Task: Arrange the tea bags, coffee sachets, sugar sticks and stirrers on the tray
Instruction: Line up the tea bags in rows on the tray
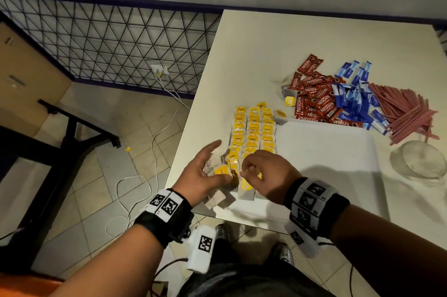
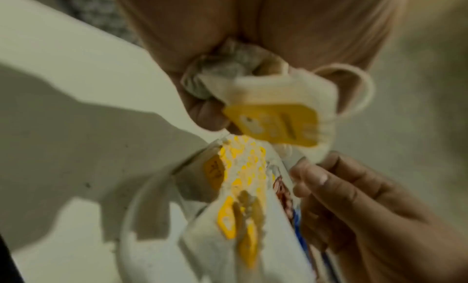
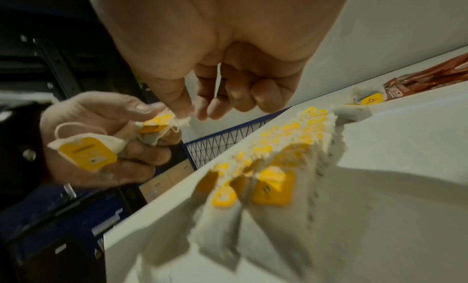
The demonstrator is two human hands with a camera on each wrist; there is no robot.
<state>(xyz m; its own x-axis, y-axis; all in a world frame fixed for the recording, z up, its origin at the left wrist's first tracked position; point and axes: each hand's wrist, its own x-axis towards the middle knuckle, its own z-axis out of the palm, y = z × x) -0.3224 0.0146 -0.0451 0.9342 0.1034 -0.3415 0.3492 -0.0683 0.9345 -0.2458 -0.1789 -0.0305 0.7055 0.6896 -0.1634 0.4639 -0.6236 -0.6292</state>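
Several tea bags [image 1: 254,132] with yellow tags lie in neat rows on the left part of the white tray [image 1: 326,163]. My left hand [image 1: 217,166] hovers at the tray's near left corner and grips a small bunch of tea bags [image 2: 268,107] in its palm. My right hand [image 1: 246,171] is right beside it; thumb and forefinger pinch the corner of one tea bag [image 3: 181,122] in that bunch. Behind the tray lie red coffee sachets [image 1: 316,100], blue sugar sticks [image 1: 358,96] and red stirrers [image 1: 406,113] in loose heaps.
A clear glass bowl [image 1: 418,161] stands right of the tray. Two loose tea bags [image 1: 289,99] lie by the sachets. The table's left edge [image 1: 191,127] runs close beside the rows, with tiled floor, cables and a black frame below.
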